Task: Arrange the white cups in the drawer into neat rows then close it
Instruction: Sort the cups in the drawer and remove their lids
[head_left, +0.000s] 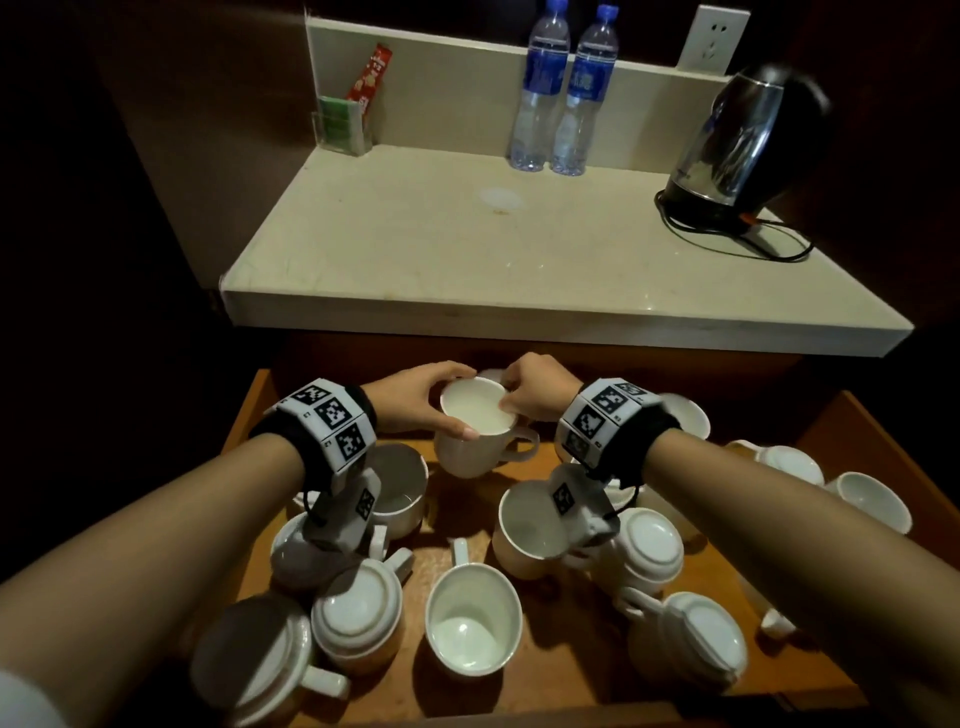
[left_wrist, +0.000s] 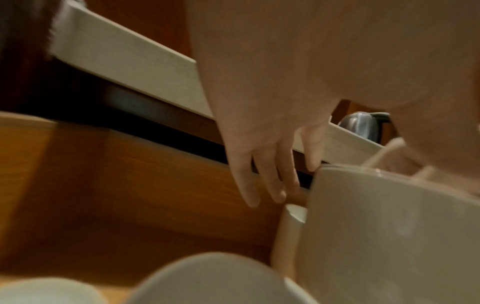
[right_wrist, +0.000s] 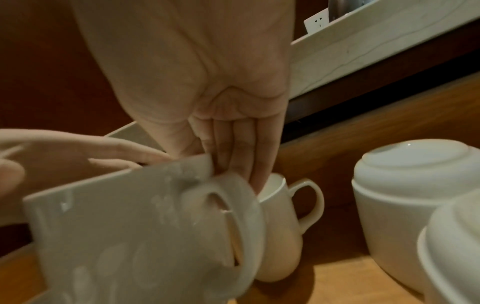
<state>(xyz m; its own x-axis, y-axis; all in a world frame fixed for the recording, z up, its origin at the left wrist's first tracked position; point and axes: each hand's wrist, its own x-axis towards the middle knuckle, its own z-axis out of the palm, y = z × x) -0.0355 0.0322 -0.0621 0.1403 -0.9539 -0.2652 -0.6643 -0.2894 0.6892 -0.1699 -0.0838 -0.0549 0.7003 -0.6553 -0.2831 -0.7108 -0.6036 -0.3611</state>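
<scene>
An upright white cup (head_left: 467, 457) is at the back middle of the open wooden drawer (head_left: 571, 670), handle to the right. My left hand (head_left: 457, 402) holds its rim between thumb and index finger; the other fingers (left_wrist: 259, 185) hang straight beside the cup (left_wrist: 389, 226). My right hand (head_left: 511, 402) pinches the rim on the handle side of the same cup (right_wrist: 130, 236). Its fingertips (right_wrist: 249, 170) reach the mouth of a second upright cup (right_wrist: 280, 236) just behind. Several more white cups lie scattered through the drawer, some upright (head_left: 472, 623), some upside down (head_left: 358, 613).
A pale stone counter (head_left: 467, 249) overhangs the drawer's back. On it stand two water bottles (head_left: 561, 93), a kettle (head_left: 748, 135) with its cord, and a holder of sachets (head_left: 343, 124). Upside-down cups (right_wrist: 405, 185) crowd the drawer's right side.
</scene>
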